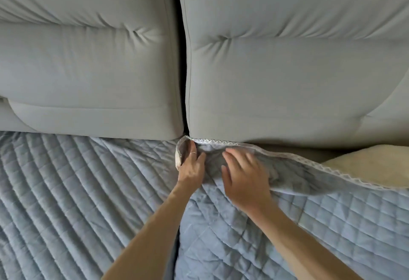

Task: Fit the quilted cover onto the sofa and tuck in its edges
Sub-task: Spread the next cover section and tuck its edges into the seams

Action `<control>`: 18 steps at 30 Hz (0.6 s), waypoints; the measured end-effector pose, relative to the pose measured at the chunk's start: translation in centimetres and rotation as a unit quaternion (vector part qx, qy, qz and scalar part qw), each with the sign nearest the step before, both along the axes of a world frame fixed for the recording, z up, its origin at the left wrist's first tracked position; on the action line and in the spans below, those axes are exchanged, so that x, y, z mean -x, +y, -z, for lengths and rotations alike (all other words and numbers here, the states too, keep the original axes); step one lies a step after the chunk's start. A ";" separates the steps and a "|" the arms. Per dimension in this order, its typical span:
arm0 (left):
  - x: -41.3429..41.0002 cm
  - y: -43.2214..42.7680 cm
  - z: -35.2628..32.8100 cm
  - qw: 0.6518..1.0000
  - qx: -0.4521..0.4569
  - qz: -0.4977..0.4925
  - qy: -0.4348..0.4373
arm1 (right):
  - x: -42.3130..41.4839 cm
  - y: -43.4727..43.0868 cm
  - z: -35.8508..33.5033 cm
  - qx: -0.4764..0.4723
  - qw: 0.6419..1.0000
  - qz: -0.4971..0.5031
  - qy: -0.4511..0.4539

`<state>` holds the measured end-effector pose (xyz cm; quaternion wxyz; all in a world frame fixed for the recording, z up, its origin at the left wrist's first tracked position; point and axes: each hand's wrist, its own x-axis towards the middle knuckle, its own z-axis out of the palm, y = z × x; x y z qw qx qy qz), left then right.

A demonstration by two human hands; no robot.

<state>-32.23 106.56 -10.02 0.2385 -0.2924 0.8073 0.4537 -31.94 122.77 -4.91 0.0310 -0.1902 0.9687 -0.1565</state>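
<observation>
A blue-grey quilted cover (254,231) lies over the sofa seat. Its lace-trimmed edge (287,158) is folded back on the right, showing a cream fleecy underside (367,162). My left hand (191,167), with a ring on one finger, grips the cover's corner right below the gap between the two grey back cushions. My right hand (243,180) lies flat with spread fingers on the folded cover just to the right of it. On the left the cover runs up to the base of the left back cushion (88,69).
The right back cushion (287,69) stands beside the left one with a dark narrow gap (184,80) between them. A strip of bare sofa seat (294,150) shows under the right cushion behind the folded edge.
</observation>
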 end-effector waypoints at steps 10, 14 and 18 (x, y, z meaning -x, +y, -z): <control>0.1 -1.4 3.4 0.995 -0.030 -0.025 0.092 | -0.1 -1.6 4.7 -0.115 0.974 0.050 -0.189; 0.8 -1.7 4.3 0.976 -0.128 -0.142 0.103 | 1.6 -1.0 5.6 -0.116 0.984 0.026 -0.136; 0.6 -1.5 2.7 0.990 -0.052 -0.067 0.109 | 1.7 -1.1 5.6 -0.141 0.980 0.017 -0.136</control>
